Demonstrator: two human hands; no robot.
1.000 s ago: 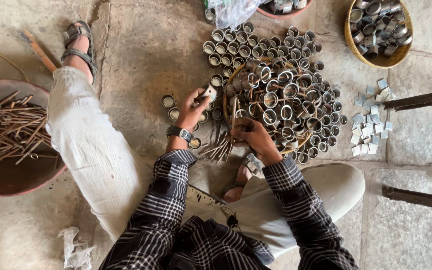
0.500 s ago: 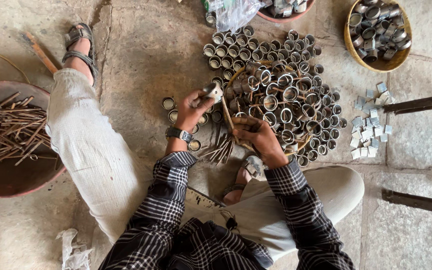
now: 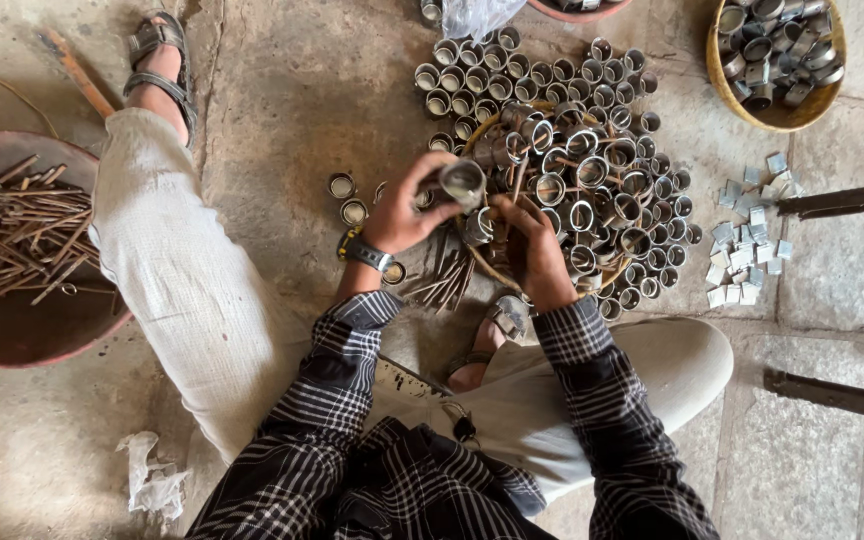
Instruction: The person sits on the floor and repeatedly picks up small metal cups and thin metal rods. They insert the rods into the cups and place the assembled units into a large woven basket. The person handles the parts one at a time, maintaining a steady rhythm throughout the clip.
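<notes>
My left hand [image 3: 404,212] grips a small metal cup [image 3: 462,182], tilted with its open mouth toward the camera. Just right of it, my right hand [image 3: 535,245] curls over the rim of a shallow basket [image 3: 492,272]; what it holds is hidden by the fingers. The basket is heaped with several similar metal cups [image 3: 582,180], and more stand in rows on the stone floor behind it. A bundle of thin brown sticks [image 3: 444,278] lies on the floor under my hands. Three cups [image 3: 352,211] stand apart left of my left hand.
A reddish bowl [image 3: 12,335] of brown sticks sits at the left. A yellow basket [image 3: 774,116] of cups is at the top right. Small square metal pieces [image 3: 747,250] lie right of the pile. Two dark bars [image 3: 842,200] jut in from the right. My legs stretch across the floor.
My left hand has turned the cup so its mouth faces up toward the camera and brought it closer to the right hand. The right hand has stayed at the basket's rim.
</notes>
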